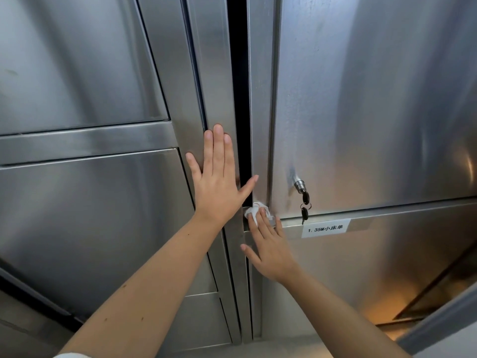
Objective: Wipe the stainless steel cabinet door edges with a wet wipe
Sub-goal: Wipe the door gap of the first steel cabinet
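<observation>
- The right hand (271, 244) lies flat, fingers straight and close together, thumb spread out to the left. Its fingertips press a crumpled white wet wipe (254, 213) against the metal.
- The wet wipe sits at the lower left corner of the right cabinet door (361, 99), where the door's narrow left edge strip (260, 112) meets a horizontal steel rail (387, 218) below it. Part of the wipe shows above and to the left of the fingers.
- The left hand (219, 177) is higher up and just to the left, open and flat, fingers pointing upward. Its palm rests on an upright steel strip (214, 73), and its thumb reaches to the right across a dark gap (238, 99) towards the right door's edge strip.
- The dark gap runs vertically between the upright strip and the right door's edge, from the top of the view down to the wipe.
- Both forearms are bare and rise from the bottom of the view.
- To the right of the wipe, a round lock (299, 184) sticks out of the right door, with black-headed keys (305, 205) hanging from it.
- Just below the keys, a white label (325, 228) with printed text is stuck on the rail.
- To the left of the upright strip are two more brushed steel doors, an upper one (77, 60) and a lower one (90, 215), with a horizontal bar between them.
- At lower right, the steel carries a warm orange reflection (374, 313).
</observation>
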The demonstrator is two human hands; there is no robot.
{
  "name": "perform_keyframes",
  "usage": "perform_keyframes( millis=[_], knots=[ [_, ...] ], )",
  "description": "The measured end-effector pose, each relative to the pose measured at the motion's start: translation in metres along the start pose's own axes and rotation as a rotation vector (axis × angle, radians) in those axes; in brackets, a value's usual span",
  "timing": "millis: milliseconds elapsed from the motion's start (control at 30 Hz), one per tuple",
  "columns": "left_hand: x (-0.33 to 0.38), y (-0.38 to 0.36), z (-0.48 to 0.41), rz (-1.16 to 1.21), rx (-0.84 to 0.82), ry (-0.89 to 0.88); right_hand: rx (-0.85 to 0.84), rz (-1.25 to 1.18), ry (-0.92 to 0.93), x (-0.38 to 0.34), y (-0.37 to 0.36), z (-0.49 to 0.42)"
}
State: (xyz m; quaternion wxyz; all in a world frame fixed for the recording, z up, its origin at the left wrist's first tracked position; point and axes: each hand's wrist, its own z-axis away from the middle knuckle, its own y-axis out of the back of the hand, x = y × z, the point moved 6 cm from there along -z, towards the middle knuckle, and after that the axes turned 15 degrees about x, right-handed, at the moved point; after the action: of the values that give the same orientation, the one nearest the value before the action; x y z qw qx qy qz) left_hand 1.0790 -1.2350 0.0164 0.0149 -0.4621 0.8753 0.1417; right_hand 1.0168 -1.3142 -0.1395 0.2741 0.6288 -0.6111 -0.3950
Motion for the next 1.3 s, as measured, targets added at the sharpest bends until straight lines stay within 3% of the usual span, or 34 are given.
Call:
perform_keyframes(
  millis=[233, 533, 967, 1300],
  knots=[
    [0.001, -0.008, 0.000, -0.067, -0.016, 0.010, 0.005, -0.060, 0.058, -0.003, 0.013, 0.004],
    [0.002, -0.008, 0.001, -0.046, -0.045, 0.022, 0.210, 0.100, 0.068, -0.009, 0.051, 0.017],
    [0.003, 0.002, -0.002, -0.043, -0.009, -0.025, 0.179, 0.200, 0.028, -0.027, 0.092, 0.028],
    [0.006, 0.011, 0.030, 0.133, -0.026, -0.035, 0.113, 0.259, -0.099, -0.024, 0.112, 0.055]
  ],
)
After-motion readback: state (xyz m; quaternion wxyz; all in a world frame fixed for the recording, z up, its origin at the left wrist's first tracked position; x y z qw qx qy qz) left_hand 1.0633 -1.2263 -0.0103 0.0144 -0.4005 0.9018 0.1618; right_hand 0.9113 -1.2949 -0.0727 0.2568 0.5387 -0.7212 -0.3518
